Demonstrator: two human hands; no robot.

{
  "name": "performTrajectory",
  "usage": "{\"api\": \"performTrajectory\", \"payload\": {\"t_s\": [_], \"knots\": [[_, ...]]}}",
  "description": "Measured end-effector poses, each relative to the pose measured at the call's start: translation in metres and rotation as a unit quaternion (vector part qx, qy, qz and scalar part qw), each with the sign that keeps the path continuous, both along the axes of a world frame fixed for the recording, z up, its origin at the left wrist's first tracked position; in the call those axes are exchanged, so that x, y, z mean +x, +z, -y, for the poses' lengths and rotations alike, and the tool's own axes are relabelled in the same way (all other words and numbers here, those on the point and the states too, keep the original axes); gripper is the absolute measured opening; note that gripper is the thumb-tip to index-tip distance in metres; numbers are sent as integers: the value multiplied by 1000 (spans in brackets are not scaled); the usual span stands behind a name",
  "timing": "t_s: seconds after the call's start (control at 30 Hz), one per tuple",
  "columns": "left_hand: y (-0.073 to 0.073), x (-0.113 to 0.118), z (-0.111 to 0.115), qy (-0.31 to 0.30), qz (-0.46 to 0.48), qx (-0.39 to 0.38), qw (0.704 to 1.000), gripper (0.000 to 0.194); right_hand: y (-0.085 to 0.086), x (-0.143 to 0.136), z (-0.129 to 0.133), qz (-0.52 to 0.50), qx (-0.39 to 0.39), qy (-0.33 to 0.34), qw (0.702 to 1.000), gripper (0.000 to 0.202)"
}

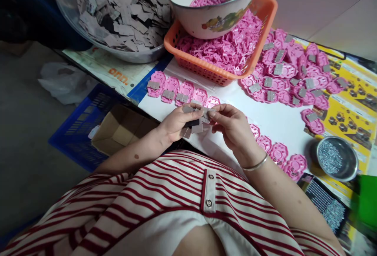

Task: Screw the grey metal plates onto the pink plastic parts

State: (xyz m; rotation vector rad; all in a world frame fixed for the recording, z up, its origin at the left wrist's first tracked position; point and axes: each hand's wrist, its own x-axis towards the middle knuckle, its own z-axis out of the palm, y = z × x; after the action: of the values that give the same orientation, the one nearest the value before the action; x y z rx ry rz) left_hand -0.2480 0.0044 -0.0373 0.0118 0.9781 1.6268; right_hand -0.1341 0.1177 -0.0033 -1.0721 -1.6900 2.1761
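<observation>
The left hand [178,122] grips a small fan of grey plates [198,126]; the right hand [235,124] pinches one plate's edge, above the white sheet [285,118]. Pink moulded casings [185,92] lie in rows just beyond and rightward. Behind, an enamel basin [182,16] rests in an orange basket [203,67], beside a clear tub [70,32]. Yellow printed sheeting [338,118] lies rightmost; a blue crate [70,138] stands left, on grey floor [23,130].

The fanned grey plates [196,127] are showing a smooth, dull metallic face. The pink casings [157,78] are looking like low-gloss plastic, the orange basket [203,66] like smooth plastic. The white basin [188,14] is gleaming like enamel, the round bowl [350,162] like polished metal. The cardboard box [113,128] and striped cloth shirt [165,185] are looking matt.
</observation>
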Motion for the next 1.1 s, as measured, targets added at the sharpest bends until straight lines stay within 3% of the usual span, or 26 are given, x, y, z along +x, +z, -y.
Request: {"api": "performTrajectory", "payload": {"t_s": [0.13, 0.3, 0.57, 0.73, 0.8, 0.93, 1.1], "knots": [[1, 2, -1, 2, 23, -1, 1000, 42, 1, 4, -3, -6, -8, -42, 999, 38], [4, -3, 1, 40, 5, -4, 999, 41, 2, 20, -19, 53, 79, -114, 989, 27], [1, -4, 5, 38, -23, -26, 999, 42, -19, 43, -31, 168, 137, -82, 973, 23], [2, 1, 2, 33, -31, -23, 999, 41, -9, 40, -28, 176, 198, -98, 959, 21], [3, 4, 0, 31, -35, -26, 999, 41, 0, 37, -23, 155, 172, -67, 970, 25], [3, 10, -1, 7, -55, -20, 998, 40, 10, 27, -8, 86, 46, 44, 994, 41], [0, 13, 2, 4, -68, -30, 997, 42, 2, 21, 3, 36, -29, -13, 999, 36]]}}
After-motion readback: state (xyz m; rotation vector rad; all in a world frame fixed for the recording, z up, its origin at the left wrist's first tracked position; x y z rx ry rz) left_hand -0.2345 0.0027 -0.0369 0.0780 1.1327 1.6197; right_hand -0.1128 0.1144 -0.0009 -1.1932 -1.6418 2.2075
